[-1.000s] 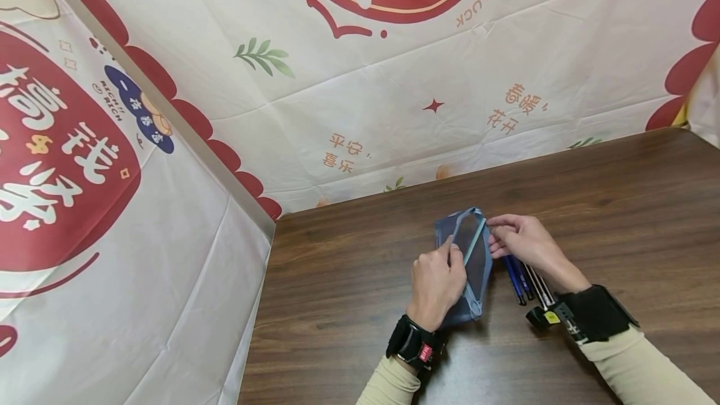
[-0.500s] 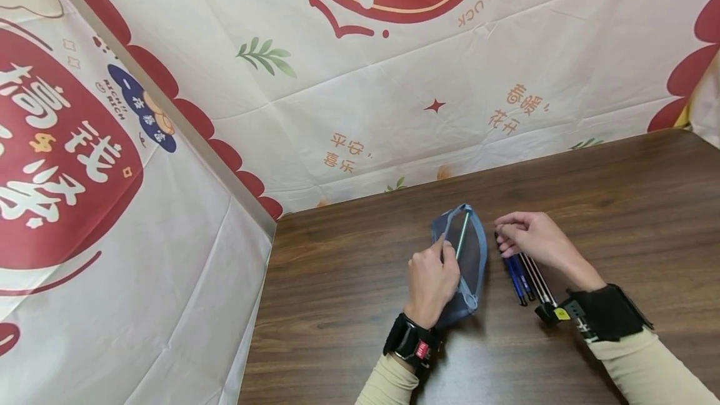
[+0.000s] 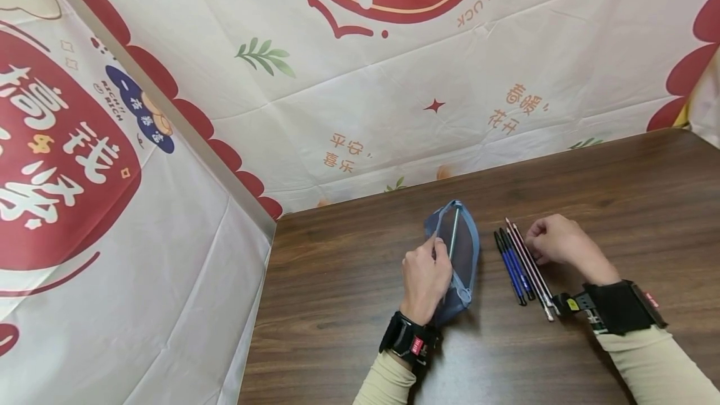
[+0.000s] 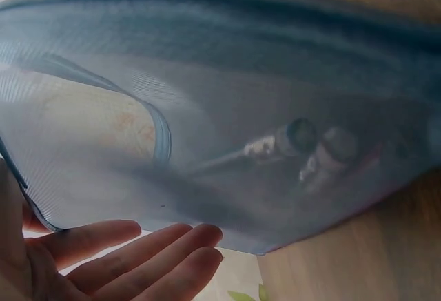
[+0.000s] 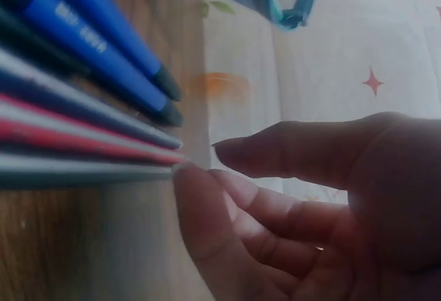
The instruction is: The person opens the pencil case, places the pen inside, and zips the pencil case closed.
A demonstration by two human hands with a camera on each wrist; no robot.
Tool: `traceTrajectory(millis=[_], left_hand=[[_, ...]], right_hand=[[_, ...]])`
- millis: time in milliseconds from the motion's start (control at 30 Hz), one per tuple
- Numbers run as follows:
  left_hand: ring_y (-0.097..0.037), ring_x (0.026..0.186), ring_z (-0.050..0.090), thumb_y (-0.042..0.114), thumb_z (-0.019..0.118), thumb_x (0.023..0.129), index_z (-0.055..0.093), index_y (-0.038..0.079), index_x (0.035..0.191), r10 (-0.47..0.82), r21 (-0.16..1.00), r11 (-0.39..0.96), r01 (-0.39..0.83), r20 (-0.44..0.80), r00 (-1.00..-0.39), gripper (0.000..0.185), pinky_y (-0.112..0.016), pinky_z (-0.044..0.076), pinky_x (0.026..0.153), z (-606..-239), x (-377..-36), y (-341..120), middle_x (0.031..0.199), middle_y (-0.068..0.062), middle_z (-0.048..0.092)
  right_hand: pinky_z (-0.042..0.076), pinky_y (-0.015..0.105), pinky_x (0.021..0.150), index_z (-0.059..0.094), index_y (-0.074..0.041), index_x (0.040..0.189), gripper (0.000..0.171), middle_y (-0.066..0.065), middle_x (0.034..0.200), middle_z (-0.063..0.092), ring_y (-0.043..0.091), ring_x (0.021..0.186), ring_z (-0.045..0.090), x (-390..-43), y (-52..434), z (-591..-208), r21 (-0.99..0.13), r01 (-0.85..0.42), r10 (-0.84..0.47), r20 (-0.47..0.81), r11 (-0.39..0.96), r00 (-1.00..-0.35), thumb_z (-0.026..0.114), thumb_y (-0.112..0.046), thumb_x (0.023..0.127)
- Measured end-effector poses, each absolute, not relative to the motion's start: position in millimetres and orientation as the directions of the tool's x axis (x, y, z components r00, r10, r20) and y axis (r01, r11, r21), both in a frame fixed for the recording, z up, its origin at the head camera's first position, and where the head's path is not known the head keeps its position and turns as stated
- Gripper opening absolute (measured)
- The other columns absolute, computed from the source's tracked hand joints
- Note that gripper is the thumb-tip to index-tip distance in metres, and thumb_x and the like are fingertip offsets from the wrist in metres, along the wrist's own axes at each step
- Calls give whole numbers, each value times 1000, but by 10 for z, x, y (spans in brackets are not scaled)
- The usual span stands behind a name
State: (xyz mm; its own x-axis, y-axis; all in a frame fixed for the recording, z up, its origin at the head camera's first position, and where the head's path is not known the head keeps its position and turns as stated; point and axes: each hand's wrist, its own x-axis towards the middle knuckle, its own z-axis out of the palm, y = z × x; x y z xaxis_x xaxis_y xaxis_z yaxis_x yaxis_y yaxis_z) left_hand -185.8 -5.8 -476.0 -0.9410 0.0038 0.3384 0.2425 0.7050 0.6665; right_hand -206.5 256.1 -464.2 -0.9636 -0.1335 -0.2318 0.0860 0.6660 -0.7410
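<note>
The person's left hand (image 3: 425, 280) pinches the near lip of a blue mesh pouch (image 3: 458, 255) and holds its mouth open; the pouch lies on the desk (image 3: 349, 305) toward the back edge, a little left of the middle, with one pen (image 3: 453, 239) already inside it and, in the left wrist view, rounded pen ends (image 4: 313, 146) showing through the mesh (image 4: 227, 94). Just to the right of the pouch, and apart from it, a row of pens and pencils (image 3: 523, 264) lies side by side on the wood. The right hand (image 3: 559, 242) rests at the far right of that row with its fingers loosely curled and its fingertips (image 5: 189, 177) at the tips of the outermost pencils; it grasps nothing that the views show. The step in hand appears to be loading the writing tools into the pouch one at a time, with most of them not yet in. The next move would seem to call for the right hand to close on a single pen or pencil, lift it free of its neighbours, and line it up lengthwise with the open mouth, while the left hand keeps the lip raised.
</note>
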Motion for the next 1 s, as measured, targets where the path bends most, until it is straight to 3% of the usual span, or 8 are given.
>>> traceTrajectory(millis=[133,567,1000], left_hand=[[-21,77,68,30,41,102,74,15,116,-1,674,699,238,334,-943,39,-32,49,62,-4754,-1857,-63,83,-7,73],[-21,71,67,27,44,101,76,14,101,2,679,690,251,344,-939,34,-32,47,58,-4753,-1876,-64,70,-3,66],[-27,81,70,30,42,102,74,18,115,-7,666,712,223,324,-946,37,-36,51,66,-4751,-1849,-60,91,-9,75]], right_hand=[[56,35,63,61,8,90,12,15,81,63,16,67,65,-2072,2557,-4683,-729,125,-113,-268,673,-957,55,-2,92],[55,32,60,61,4,81,10,11,76,60,18,65,61,-2079,2545,-4750,-716,148,-80,-273,682,-959,59,0,89],[50,32,58,63,-2,75,14,6,73,64,16,62,63,-2067,2533,-4768,-675,93,-99,-241,732,-965,62,-5,89]])
